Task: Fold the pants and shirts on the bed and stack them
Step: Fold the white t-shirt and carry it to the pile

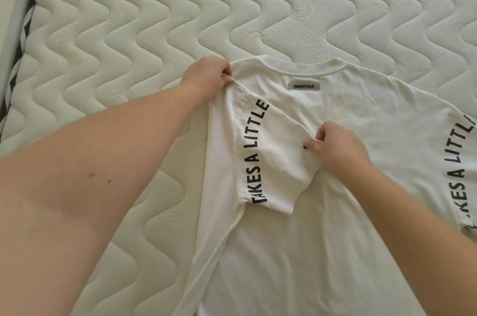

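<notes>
Nearest: right hand (338,146), fingers curled, pinching the cuff edge of the left sleeve (273,150), which lies folded inward over the body of the white shirt (343,114). Farther and to the left: left hand (206,75), fingers closed, gripping the shoulder fold beside the collar. Shirt laid back-side up on the mattress (129,18), collar away from the wearer, hem out of view at the bottom edge; long axis running near to far. Fold line between the two hands follows that axis. Right sleeve (456,160) spread flat, well apart from both hands, nearer the right hand; probably next to be folded in.

Fabric: soft white knit, lightly creased, black block lettering along each sleeve, grey label (303,86) below the collar. Mattress: pale, quilted in wavy channels. No pants or stack in view.
</notes>
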A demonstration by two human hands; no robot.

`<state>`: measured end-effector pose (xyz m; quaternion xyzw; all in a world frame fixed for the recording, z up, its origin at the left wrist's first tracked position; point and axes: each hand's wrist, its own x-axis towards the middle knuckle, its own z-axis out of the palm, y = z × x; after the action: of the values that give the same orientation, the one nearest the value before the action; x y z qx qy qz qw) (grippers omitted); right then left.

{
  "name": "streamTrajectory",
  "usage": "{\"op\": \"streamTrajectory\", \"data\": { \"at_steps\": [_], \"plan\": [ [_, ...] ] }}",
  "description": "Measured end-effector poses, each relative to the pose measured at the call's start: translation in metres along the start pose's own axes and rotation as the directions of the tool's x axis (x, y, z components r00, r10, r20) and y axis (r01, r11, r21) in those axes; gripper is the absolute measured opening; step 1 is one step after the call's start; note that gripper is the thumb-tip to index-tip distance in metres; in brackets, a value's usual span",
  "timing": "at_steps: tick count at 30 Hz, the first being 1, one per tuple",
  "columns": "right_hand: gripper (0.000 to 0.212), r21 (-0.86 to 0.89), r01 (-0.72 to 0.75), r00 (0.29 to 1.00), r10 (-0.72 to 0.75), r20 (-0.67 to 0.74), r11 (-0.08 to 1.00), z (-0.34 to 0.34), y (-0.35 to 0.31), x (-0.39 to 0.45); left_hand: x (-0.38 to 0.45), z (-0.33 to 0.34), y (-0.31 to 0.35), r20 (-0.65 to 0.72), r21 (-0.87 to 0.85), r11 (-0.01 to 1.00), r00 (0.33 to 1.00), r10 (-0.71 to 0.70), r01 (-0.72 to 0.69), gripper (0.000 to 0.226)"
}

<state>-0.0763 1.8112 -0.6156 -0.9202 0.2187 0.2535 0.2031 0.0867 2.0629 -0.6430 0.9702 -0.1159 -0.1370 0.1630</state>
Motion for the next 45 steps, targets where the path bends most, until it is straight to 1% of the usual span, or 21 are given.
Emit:
{"op": "streamTrajectory", "data": {
  "at_steps": [2, 4, 6, 9, 14, 17, 19, 23, 24, 25, 26, 27, 28, 30, 31, 33, 35, 38, 40, 43, 45],
  "plan": [
    [0.026, 0.082, 0.051, 0.999, -0.050, -0.020, 0.995, -0.013, 0.001, -0.001, 0.000, -0.001, -0.001, -0.011, 0.017, 1.000, 1.000, -0.006, 0.007, 0.019],
    [0.025, 0.126, 0.124, 0.989, -0.112, -0.099, 0.984, -0.025, 0.004, -0.003, 0.000, 0.000, -0.003, -0.027, 0.034, 0.999, 0.999, -0.018, 0.019, 0.023],
    [0.024, 0.155, 0.167, 0.976, -0.141, -0.167, 0.974, -0.029, 0.006, -0.002, 0.000, 0.002, -0.004, -0.043, 0.035, 0.999, 0.999, -0.032, 0.034, 0.026],
    [0.022, 0.193, 0.157, 0.974, -0.119, -0.191, 0.969, -0.024, 0.009, 0.007, 0.002, 0.005, -0.005, -0.067, 0.021, 0.999, 0.997, -0.046, 0.048, 0.028],
    [0.016, 0.293, 0.137, 0.976, -0.078, -0.203, 0.946, -0.002, 0.016, 0.013, -0.007, 0.015, 0.000, -0.108, -0.081, 0.994, 0.991, -0.084, 0.076, 0.030],
    [0.036, 0.190, 0.111, 0.949, -0.048, -0.312, 0.976, 0.016, 0.019, 0.000, -0.019, 0.018, 0.009, -0.219, -0.104, 0.988, 0.967, -0.132, 0.112, 0.038],
    [0.040, 0.175, 0.139, 0.918, -0.061, -0.391, 0.975, 0.025, 0.015, -0.019, -0.030, 0.019, 0.014, -0.273, -0.165, 0.977, 0.945, -0.180, 0.139, 0.044],
    [0.043, 0.175, 0.283, 0.862, -0.171, -0.478, 0.943, 0.051, -0.004, -0.079, -0.072, 0.032, 0.024, -0.242, -0.314, 0.939, 0.945, -0.219, 0.137, 0.038],
    [0.038, 0.221, 0.324, 0.868, -0.196, -0.456, 0.920, 0.060, -0.010, -0.094, -0.086, 0.037, 0.026, -0.234, -0.338, 0.933, 0.948, -0.213, 0.126, 0.034],
    [0.029, 0.290, 0.337, 0.893, -0.206, -0.401, 0.896, 0.069, -0.015, -0.109, -0.101, 0.042, 0.027, -0.232, -0.363, 0.925, 0.950, -0.209, 0.115, 0.031],
    [0.019, 0.341, 0.305, 0.927, -0.194, -0.322, 0.889, 0.078, -0.021, -0.122, -0.117, 0.047, 0.028, -0.232, -0.387, 0.916, 0.949, -0.212, 0.110, 0.028],
    [0.011, 0.352, 0.241, 0.959, -0.167, -0.227, 0.905, 0.087, -0.025, -0.133, -0.134, 0.051, 0.028, -0.231, -0.409, 0.905, 0.945, -0.230, 0.121, 0.026],
    [0.016, 0.326, 0.177, 0.981, -0.140, -0.134, 0.929, 0.096, -0.029, -0.141, -0.152, 0.055, 0.028, -0.226, -0.431, 0.890, 0.938, -0.264, 0.147, 0.024],
    [0.037, 0.286, 0.067, 0.994, -0.088, 0.061, 0.956, 0.113, -0.033, -0.150, -0.187, 0.063, 0.025, -0.202, -0.480, 0.845, 0.908, -0.368, 0.236, 0.020],
    [0.043, 0.306, 0.020, 0.988, -0.066, 0.141, 0.952, 0.119, -0.034, -0.152, -0.205, 0.066, 0.024, -0.173, -0.500, 0.814, 0.887, -0.427, 0.295, 0.018],
    [0.044, 0.392, -0.066, 0.970, -0.033, 0.240, 0.917, 0.128, -0.037, -0.154, -0.241, 0.072, 0.021, -0.088, -0.510, 0.764, 0.860, -0.503, 0.395, 0.014],
    [0.034, 0.438, -0.101, 0.970, -0.009, 0.241, 0.893, 0.135, -0.039, -0.153, -0.279, 0.078, 0.022, 0.002, -0.494, 0.751, 0.864, -0.503, 0.438, 0.014],
    [0.019, 0.449, -0.087, 0.975, -0.017, 0.221, 0.889, 0.138, -0.040, -0.144, -0.331, 0.084, 0.029, 0.131, -0.417, 0.785, 0.885, -0.446, 0.458, 0.023],
    [0.019, 0.499, -0.110, 0.967, -0.025, 0.255, 0.860, 0.138, -0.037, -0.138, -0.356, 0.086, 0.030, 0.211, -0.382, 0.794, 0.881, -0.423, 0.473, 0.030],
    [0.018, 0.555, -0.150, 0.956, -0.024, 0.293, 0.819, 0.140, -0.028, -0.136, -0.384, 0.086, 0.028, 0.331, -0.414, 0.775, 0.872, -0.361, 0.478, 0.039],
    [0.016, 0.559, -0.155, 0.958, -0.015, 0.287, 0.814, 0.139, -0.024, -0.140, -0.399, 0.085, 0.028, 0.402, -0.314, 0.822, 0.851, -0.338, 0.475, 0.035]
  ]
}}
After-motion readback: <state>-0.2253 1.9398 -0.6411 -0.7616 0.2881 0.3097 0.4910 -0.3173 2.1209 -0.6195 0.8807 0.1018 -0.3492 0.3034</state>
